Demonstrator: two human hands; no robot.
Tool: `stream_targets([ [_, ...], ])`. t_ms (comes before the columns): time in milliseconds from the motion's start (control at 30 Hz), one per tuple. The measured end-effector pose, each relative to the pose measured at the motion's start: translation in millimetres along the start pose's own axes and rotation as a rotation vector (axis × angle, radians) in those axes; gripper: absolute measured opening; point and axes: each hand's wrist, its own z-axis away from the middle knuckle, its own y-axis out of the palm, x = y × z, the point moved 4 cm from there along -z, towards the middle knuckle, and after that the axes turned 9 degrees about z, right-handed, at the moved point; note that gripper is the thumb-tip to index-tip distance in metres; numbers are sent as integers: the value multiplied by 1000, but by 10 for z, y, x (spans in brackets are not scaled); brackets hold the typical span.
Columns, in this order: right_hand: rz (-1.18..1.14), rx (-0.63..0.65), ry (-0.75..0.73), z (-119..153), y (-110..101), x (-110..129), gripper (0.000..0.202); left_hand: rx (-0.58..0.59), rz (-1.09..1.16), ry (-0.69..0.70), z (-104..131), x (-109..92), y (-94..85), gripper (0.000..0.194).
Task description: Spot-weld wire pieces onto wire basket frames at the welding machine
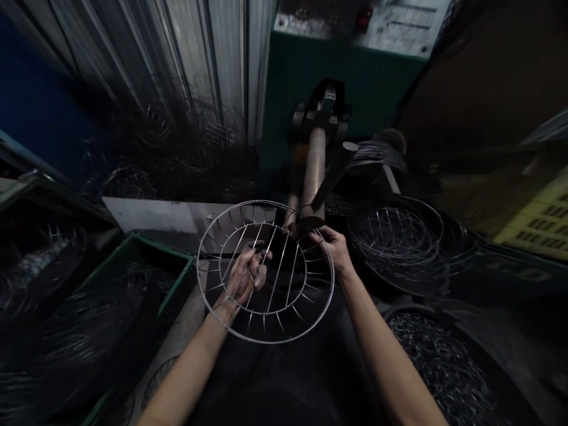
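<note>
Round wire basket (278,271) in front of me, far edge at the tip of the machine's thick metal arm (315,171); contact unclear. My right hand (332,251) grips its rim there. My left hand (248,275), fingers curled, shows through the wires; can't tell what it grasps. Green bin (193,260) left; small metal pieces (439,367) lower right.

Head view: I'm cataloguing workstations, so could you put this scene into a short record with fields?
Item: round wire basket, with straight bars across its inner ring
Left hand: seen through the wires, fingers curled; grip unclear
Right hand: at the basket's far right rim, near the bar's end; fingertips partly hidden
Machine: green, its bar pointing toward the person
Left side: green box
Right side: metal pieces, yellow crate
Light: dim
</note>
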Motion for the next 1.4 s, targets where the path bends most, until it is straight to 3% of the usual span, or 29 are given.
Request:
stream_targets([
  [267, -29, 3, 16, -131, 14, -151, 26, -4, -17, 13, -106, 85, -103, 25],
  [533, -70, 5, 24, -94, 98, -177, 26, 44, -4, -16, -73, 22, -189, 28],
  [700, -111, 9, 48, -60, 226, -115, 30, 4, -19, -57, 4, -82, -238, 27],
  [833, -78, -65, 62, 176, 20, -58, 41, -20, -64, -44, -37, -161, -180, 28],
  [1000, 239, -198, 108, 966, -533, -415, 40, 32, -52, 15, -142, -69, -93, 29],
  [1100, 520, -249, 111, 1299, -694, -712, 39, 8, -79, 25, -170, -71, -72, 28],
  [1200, 592, -246, 73, 1384, -633, -947, 45, -36, -107, -39, -204, -224, -102, 23],
  [1400, 681, -228, -30, 1384, -371, -1294, 52, -77, -167, -266, -205, -738, -172, 18],
])
